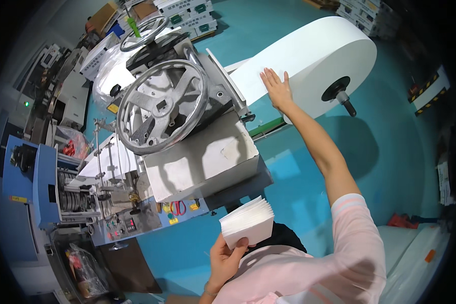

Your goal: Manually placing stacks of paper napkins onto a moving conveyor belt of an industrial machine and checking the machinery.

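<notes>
My left hand [229,257] holds a thick stack of small white paper pieces [248,223] close to my body, thumb across its front and the top edges fanned apart. Stretched far forward, my right hand [278,91] lies flat with its fingers extended on the white paper web. That web runs off a large paper roll [334,55], mounted on a dark core [336,88] with a short shaft. The web leads left into a machine with a big grey handwheel [162,106] at its front.
Below the handwheel stands a white machine block [202,157]. A blue control panel [157,218] carries buttons and red-handled scissors [178,207]. A second handwheel [144,33] sits behind. Boxes [187,17] are stacked at the back, and wrapped plastic [415,258] lies at the lower right.
</notes>
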